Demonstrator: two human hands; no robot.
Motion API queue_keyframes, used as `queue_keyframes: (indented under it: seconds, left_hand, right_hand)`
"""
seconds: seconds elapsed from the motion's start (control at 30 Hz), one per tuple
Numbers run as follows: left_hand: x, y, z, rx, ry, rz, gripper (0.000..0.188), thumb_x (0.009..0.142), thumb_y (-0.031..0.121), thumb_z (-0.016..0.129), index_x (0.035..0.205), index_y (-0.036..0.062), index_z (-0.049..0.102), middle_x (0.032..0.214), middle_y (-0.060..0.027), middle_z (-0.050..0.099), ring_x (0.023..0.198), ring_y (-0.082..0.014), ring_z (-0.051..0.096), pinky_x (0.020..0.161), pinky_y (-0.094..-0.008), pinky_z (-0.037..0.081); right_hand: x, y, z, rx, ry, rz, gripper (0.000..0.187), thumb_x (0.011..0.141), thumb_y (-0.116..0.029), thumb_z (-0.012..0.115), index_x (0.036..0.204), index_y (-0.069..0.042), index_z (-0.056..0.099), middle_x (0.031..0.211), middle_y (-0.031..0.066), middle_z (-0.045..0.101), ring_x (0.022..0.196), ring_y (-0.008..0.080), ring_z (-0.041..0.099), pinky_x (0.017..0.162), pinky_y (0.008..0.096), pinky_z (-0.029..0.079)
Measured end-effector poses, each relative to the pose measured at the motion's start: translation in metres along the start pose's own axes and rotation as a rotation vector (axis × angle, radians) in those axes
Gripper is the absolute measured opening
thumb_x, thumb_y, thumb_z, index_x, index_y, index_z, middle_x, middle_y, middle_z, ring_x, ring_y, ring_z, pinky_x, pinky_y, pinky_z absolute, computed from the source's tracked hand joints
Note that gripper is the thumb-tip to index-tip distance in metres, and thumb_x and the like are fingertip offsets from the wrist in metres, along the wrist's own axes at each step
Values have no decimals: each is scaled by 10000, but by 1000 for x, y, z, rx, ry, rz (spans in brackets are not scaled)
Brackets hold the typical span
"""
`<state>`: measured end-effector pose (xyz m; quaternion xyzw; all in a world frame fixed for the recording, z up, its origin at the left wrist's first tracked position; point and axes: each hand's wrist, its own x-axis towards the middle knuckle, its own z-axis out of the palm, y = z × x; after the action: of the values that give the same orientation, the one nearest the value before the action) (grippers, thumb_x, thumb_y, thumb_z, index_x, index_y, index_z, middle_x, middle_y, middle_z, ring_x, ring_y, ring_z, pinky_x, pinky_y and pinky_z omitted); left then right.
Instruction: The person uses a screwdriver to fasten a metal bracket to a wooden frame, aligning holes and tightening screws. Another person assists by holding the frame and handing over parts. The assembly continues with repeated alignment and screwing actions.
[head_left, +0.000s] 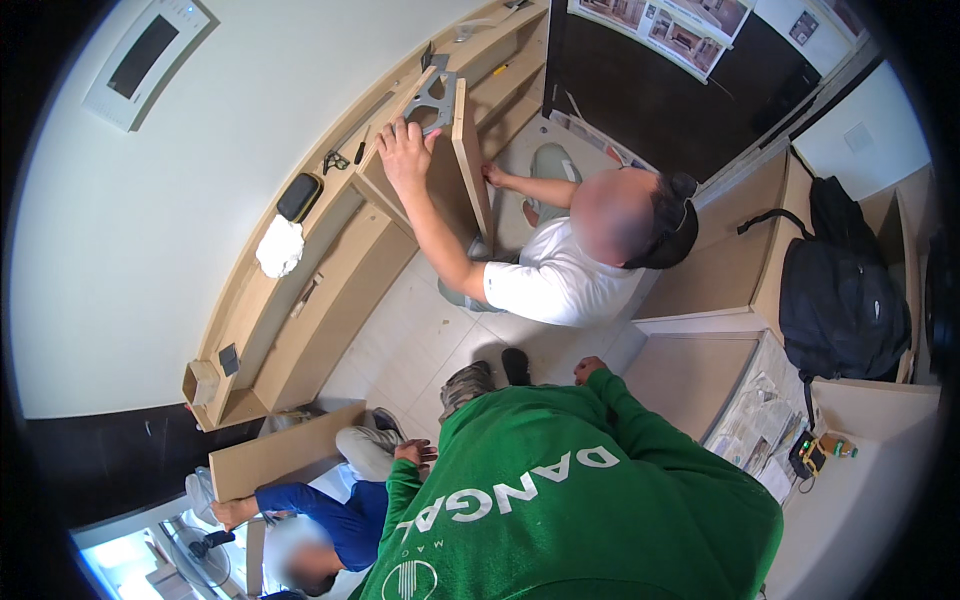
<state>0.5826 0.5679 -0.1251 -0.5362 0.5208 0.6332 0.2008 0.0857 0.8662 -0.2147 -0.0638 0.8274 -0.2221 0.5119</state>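
Note:
My left hand (415, 452) is low at my left side, next to a seated co-worker's bent leg. Its fingers look loosely apart, and I see nothing in it. In front of my green sweatshirt, my right hand (588, 368) hangs above the floor with curled fingers and no visible object. Ahead, a co-worker in a white shirt (560, 265) crouches with one hand on a wooden panel (398, 185) and the other beside an upright board (470, 155). A grey metal piece with cut-outs (433, 102) sits at the panel's top.
A long wooden shelf unit (225, 330) curves along the left wall, bearing a black case (300, 197) and white cloth (280, 247). Lower left, a co-worker in blue (345, 520) grips a wooden board (285, 455). A black backpack (845, 290) rests on cabinets at right.

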Motion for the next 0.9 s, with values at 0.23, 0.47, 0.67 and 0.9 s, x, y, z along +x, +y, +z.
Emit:
queue_keyframes:
  seconds: [0.23, 0.47, 0.67, 0.9]
  left_hand:
    - [11, 22, -33, 177, -89, -27, 465, 1064, 279, 494, 1477, 73, 552, 1363, -210, 693, 1205, -435, 699, 926, -606, 526]
    - [67, 73, -76, -223, -78, -197, 426, 1030, 262, 554, 1404, 66, 614, 1236, -204, 757, 1070, -407, 756, 849, -574, 536]
    - [80, 135, -74, -32, -28, -134, 358, 1015, 257, 603, 1310, 65, 667, 1106, -181, 799, 927, -361, 791, 860, -587, 548]
    - [98, 185, -63, 137, -147, -204, 419, 1056, 272, 470, 1388, 65, 617, 1276, -222, 745, 1058, -371, 764, 879, -563, 554]
  right_hand:
    - [-21, 18, 16, 276, 47, 60, 183, 861, -180, 733, 937, -19, 778, 826, 152, 784, 620, 265, 755, 633, 393, 634]
    - [-84, 31, 30, 365, 87, 228, 199, 930, -154, 694, 1048, -3, 747, 796, 153, 763, 597, 266, 738, 545, 436, 610]
    - [-121, 28, 41, 510, 129, 233, 284, 1006, -183, 602, 1153, 40, 698, 902, 194, 767, 631, 277, 731, 543, 403, 584]
    - [-124, 70, 59, 66, 351, 120, 318, 930, -322, 661, 1037, -58, 803, 992, 222, 784, 908, 378, 764, 900, 480, 601]
